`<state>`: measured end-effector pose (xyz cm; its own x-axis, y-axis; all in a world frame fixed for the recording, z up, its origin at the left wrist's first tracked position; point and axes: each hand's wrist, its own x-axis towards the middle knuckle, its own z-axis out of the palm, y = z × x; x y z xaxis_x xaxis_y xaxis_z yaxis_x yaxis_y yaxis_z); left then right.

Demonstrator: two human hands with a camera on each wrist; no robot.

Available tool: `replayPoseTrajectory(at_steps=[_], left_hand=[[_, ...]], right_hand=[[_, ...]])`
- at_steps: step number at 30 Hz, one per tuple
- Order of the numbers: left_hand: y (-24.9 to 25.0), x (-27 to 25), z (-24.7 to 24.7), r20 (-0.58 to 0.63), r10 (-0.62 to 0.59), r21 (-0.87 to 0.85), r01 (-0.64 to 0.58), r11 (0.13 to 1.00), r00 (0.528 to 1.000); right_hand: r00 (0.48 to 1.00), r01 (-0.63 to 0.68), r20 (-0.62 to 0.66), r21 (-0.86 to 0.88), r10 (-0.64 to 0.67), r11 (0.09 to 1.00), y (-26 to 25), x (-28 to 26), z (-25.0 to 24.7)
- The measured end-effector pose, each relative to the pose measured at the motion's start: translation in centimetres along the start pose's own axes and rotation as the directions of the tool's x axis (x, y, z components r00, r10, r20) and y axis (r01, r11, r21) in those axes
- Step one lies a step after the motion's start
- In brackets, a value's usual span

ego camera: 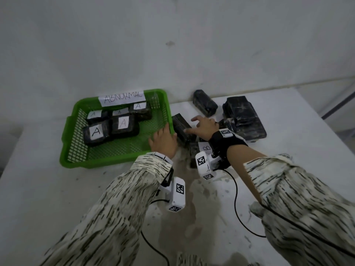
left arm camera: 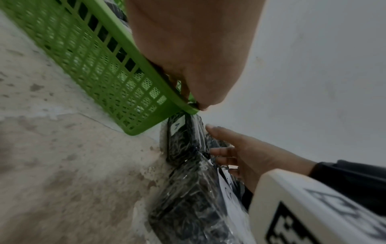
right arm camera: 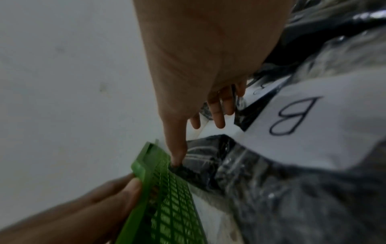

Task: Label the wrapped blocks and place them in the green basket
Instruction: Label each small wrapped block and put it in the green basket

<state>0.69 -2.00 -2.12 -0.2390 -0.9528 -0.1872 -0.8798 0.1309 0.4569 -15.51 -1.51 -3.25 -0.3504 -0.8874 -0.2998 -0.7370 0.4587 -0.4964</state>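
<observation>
A green basket (ego camera: 115,160) with a paper sign reading ABNORMAL (ego camera: 122,97) holds several black wrapped blocks (ego camera: 123,123) labelled A. My left hand (ego camera: 163,140) grips the basket's right rim (left arm camera: 158,79), thumb on the outside (right arm camera: 133,186). Just right of the basket lies a black wrapped block (ego camera: 179,123) with a small white label on its end (left arm camera: 177,127). My right hand (ego camera: 201,126) is spread over this block. Its thumb (right arm camera: 177,158) touches the end nearest the basket and its straight fingers (left arm camera: 221,151) touch the far side.
A block labelled B (ego camera: 206,148) lies under my right wrist. More wrapped blocks are piled at the back right (ego camera: 244,116), and one (ego camera: 204,102) lies near the wall. The white table (ego camera: 211,217) is stained in front of me. Cables trail from both wrist cameras.
</observation>
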Motion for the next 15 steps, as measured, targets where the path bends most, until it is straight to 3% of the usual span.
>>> replayPoseTrajectory(at_steps=[3,7,9,11,13,15], left_hand=[[-0.1,0.0,-0.2,0.026,0.001,-0.010,-0.001,1.000,1.000],[-0.4,0.2,-0.4,0.048,0.001,-0.026,0.000,1.000,0.999],[-0.5,0.4,-0.7,0.082,-0.001,-0.040,0.005,0.999,0.997],[-0.7,0.6,-1.0,0.115,-0.003,-0.067,0.010,0.998,0.993],[-1.1,0.7,-1.2,0.100,-0.005,-0.107,0.016,0.994,0.995],[-1.4,0.6,-1.4,0.050,0.004,-0.165,0.004,0.986,0.999]], right_hand=[[0.998,0.052,0.046,-0.064,-0.049,0.997,-1.1,0.2,1.7],[0.999,0.038,0.000,-0.090,-0.038,0.995,-2.0,0.1,3.1],[1.000,0.002,-0.016,-0.024,-0.003,1.000,-1.9,0.1,2.8],[0.998,-0.039,-0.041,0.200,0.049,0.979,-1.7,-0.2,2.1],[0.985,-0.075,-0.089,0.555,0.148,0.829,-1.6,-0.9,1.5],[0.966,-0.089,-0.053,0.849,0.252,0.521,-1.4,-2.1,1.3]])
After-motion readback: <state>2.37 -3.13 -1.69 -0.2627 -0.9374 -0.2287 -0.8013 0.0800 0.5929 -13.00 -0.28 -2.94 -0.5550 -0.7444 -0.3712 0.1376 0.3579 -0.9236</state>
